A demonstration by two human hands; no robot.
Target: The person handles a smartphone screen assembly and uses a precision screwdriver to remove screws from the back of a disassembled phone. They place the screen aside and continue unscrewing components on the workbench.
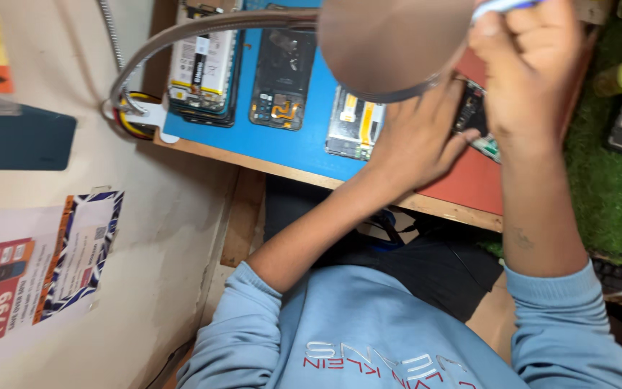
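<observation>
**Two hands close over an opened phone at the edge of the red mat**

The left hand lies flat on the work surface with its fingers curled loosely around an opened phone, thumb pressing its near edge; the lamp head hides the fingertips. The right hand is bunched tight above the same phone, fingers wrapped around a thin tool with a white-and-blue handle that sticks out past the knuckles. The tool's tip is hidden behind the hand.

The phone rests on a red mat, just right of a blue mat. On the blue mat lie three more opened phones: one with a white battery, a dark one with an orange flex cable, and one partly under the lamp. A round lamp head on a grey gooseneck hangs over the desk. Green artificial grass covers the surface to the right. Both forearms come from light blue sleeves.
</observation>
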